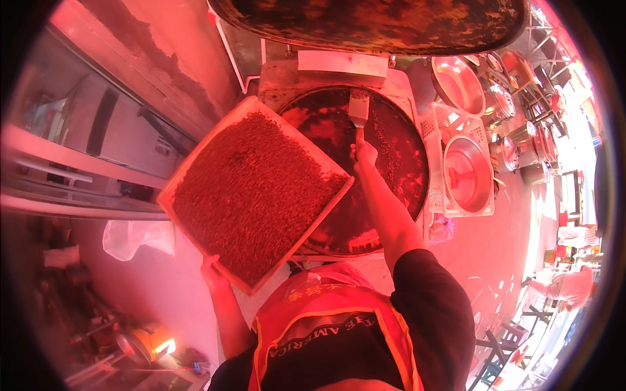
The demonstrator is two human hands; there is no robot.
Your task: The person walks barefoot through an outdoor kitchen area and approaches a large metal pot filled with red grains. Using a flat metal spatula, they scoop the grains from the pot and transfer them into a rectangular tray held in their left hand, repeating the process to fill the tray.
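Note:
My left hand (214,271) grips the near-left rim of a square, shallow wooden tray (226,281), which bears a layer of small dark grains (259,195). The tray tilts and its right corner overlaps a large round dark pan (342,229). In my right hand (365,155) is the wooden handle of a wide flat scraper (359,107). Its blade lies at the far part of the pan, with some grains at its tip. A thin line of loose grains (386,146) runs across the pan's right half.
A large dark lid or second pan (371,24) stands raised at the back. To the right, a plastic crate (435,181) holds a metal basin (469,176), with another basin (459,85) behind. Several metal pots (528,141) stand farther right. A person (567,288) is in the distance.

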